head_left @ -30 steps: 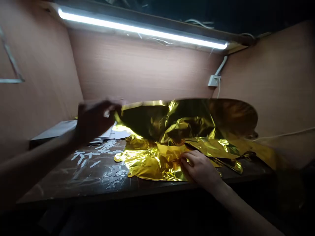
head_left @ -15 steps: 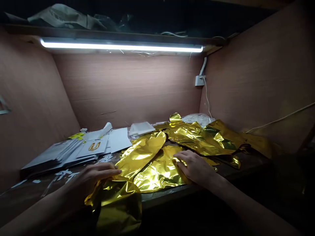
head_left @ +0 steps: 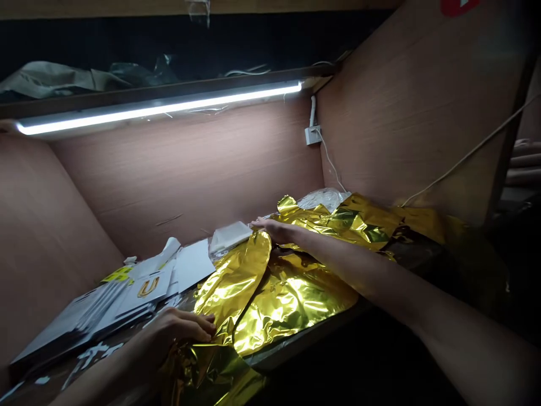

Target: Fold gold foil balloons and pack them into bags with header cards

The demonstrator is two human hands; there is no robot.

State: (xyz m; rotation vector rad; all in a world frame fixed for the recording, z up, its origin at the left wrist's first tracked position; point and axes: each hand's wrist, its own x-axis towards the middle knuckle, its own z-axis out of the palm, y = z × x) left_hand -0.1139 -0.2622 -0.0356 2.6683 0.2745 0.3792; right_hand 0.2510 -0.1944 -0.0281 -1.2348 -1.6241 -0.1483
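While the left hand [head_left: 183,326] rests, fingers loosely bent, on gold foil [head_left: 236,268] at the table's [head_left: 273,354] front edge, the right hand [head_left: 273,226] lies, fingers mostly straight, at the foil's rounded far end, toward the back edge; whether either grips cannot be told. Foil droops past the front edge below the left hand. White cards [head_left: 131,304] lie leftward.

Left fingers [head_left: 198,327] touch gold foil [head_left: 236,270], right fingers [head_left: 261,223] near its far end.
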